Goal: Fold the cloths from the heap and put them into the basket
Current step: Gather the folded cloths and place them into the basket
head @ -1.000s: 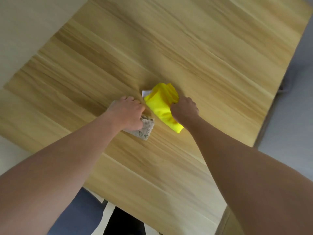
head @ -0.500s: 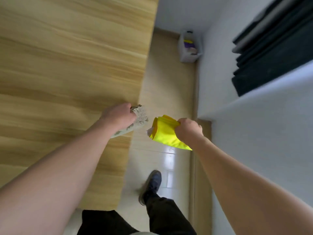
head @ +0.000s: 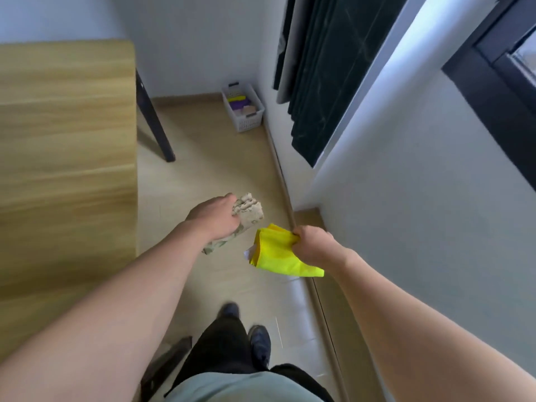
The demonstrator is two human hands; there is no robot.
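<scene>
My left hand (head: 216,219) grips a folded beige patterned cloth (head: 249,211) in the air above the floor. Just to its right, my right hand (head: 313,245) grips a folded yellow cloth (head: 278,253), which hangs down and to the left of the fist. The two cloths are close but apart. A white slatted basket (head: 246,123) stands on the floor in the far corner by the wall, holding folded yellow, purple and beige cloths. Both hands are well short of the basket.
The wooden table (head: 66,158) fills the left side, with a dark leg (head: 156,126) beside the floor strip. A white wall (head: 406,198) and dark curtain (head: 324,76) run along the right. My legs and shoes (head: 258,343) are below.
Both hands lifted the cloths off the table. The view turned from the table top to the floor strip, and the basket came closer into view.
</scene>
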